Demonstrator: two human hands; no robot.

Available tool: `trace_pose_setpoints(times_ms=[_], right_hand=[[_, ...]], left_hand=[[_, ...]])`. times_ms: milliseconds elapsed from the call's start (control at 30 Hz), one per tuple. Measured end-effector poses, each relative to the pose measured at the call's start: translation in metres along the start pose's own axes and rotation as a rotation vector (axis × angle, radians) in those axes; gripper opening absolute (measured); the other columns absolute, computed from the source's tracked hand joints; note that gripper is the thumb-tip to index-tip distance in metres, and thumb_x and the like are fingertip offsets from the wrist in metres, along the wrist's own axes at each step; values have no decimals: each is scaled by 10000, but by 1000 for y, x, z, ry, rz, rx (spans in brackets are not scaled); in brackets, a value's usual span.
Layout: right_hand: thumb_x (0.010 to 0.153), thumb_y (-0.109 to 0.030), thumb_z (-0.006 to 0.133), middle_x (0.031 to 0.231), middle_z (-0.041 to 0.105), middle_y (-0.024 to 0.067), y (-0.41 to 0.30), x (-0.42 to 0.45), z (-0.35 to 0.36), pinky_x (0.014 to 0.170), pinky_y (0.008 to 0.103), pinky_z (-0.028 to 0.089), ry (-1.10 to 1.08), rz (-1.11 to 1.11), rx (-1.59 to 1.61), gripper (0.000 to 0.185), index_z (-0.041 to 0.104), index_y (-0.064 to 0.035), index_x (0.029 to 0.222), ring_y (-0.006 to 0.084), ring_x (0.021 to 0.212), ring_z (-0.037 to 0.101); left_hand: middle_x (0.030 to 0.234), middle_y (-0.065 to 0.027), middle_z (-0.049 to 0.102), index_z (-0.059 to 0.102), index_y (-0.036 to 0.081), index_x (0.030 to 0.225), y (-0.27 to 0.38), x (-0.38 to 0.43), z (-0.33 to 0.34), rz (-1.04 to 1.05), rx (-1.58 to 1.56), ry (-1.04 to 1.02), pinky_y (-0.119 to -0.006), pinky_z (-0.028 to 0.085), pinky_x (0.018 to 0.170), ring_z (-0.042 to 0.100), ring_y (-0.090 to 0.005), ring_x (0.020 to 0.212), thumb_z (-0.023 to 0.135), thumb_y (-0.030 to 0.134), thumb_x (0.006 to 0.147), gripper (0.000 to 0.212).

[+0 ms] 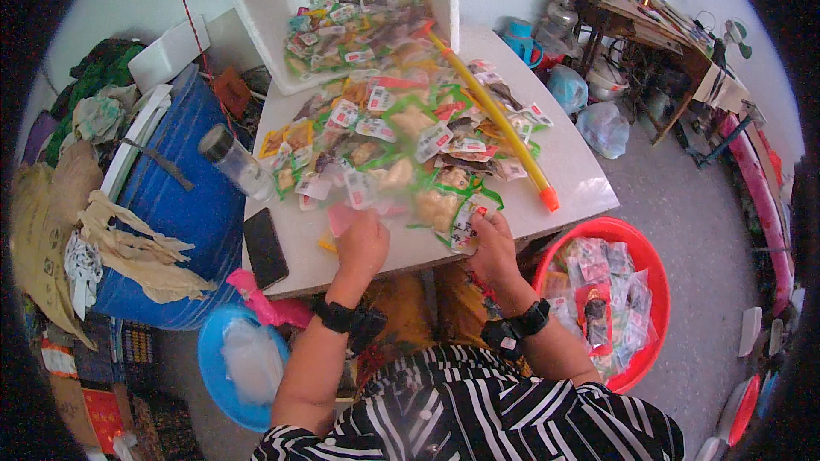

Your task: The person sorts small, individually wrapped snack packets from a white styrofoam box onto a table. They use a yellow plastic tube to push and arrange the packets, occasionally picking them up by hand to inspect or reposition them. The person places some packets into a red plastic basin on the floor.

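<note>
A green-edged, clear-fronted food packet [442, 211] with a white printed panel is pinched in my right hand [492, 244] at the table's near side. My left hand [364, 240] is curled at the near edge of the heap, against a pinkish packet [343, 219]. Its fingertips are hidden, so I cannot tell whether it grips that packet. Before both hands spreads a loose pile of small sealed food packets [378, 128]. The pile runs back into a white foam box [256, 19] tipped on its side. Parts of the pile look blurred.
A yellow tube with orange ends [493, 112] lies along the pile's right. Left are a clear dark-lidded bottle [240, 166], a phone [266, 248] and a blue barrel [173, 205]. Below stand a red tub of packets [660, 307] and a blue basin with clear bags [211, 371].
</note>
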State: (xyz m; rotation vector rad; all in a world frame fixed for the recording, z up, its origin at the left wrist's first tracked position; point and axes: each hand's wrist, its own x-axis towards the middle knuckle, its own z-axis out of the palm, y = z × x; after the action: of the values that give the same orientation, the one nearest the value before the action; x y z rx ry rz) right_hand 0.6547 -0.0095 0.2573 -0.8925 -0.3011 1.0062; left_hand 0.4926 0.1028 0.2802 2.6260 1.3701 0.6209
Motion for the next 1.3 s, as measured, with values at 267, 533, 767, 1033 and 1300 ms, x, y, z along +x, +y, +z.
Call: trace_pose_setpoints(times_ms=[267,533,767,1033,1300], right_hand=[[803,-98,437,842,539,31,27,1,5,606,262,424,-72,19,-72,166,497,-50,949,130,713,518],[798,-96,417,840,545,49,11,0,16,619,263,435,-128,199,-198,178,498,-28,941,149,712,527],[790,-103,433,874,548,64,20,15,4,615,264,440,-210,217,-158,184,506,-12,932,155,763,534],[801,-75,407,929,540,52,67,45,-4,683,291,446,-299,-89,-394,212,488,-35,993,160,829,529],[813,-128,419,950,509,76,74,33,34,710,330,434,-451,-513,-1172,215,458,-51,1010,193,855,498]], left_hand=[[728,-168,533,497,37,815,-5,-8,27,-123,-419,9,-421,395,597,508,-349,702,462,166,729,158],[725,-163,531,492,40,835,-2,-11,28,-129,-450,77,-414,394,594,510,-343,696,467,156,729,159],[735,-150,539,501,48,852,4,-10,14,-97,-380,158,-413,396,588,512,-338,697,463,162,739,165],[681,-143,500,459,53,734,16,-14,7,200,-379,194,-446,367,533,482,-353,644,468,145,734,93],[750,-148,529,510,27,853,10,-24,2,218,-195,56,-413,399,605,506,-334,700,439,135,763,157]])
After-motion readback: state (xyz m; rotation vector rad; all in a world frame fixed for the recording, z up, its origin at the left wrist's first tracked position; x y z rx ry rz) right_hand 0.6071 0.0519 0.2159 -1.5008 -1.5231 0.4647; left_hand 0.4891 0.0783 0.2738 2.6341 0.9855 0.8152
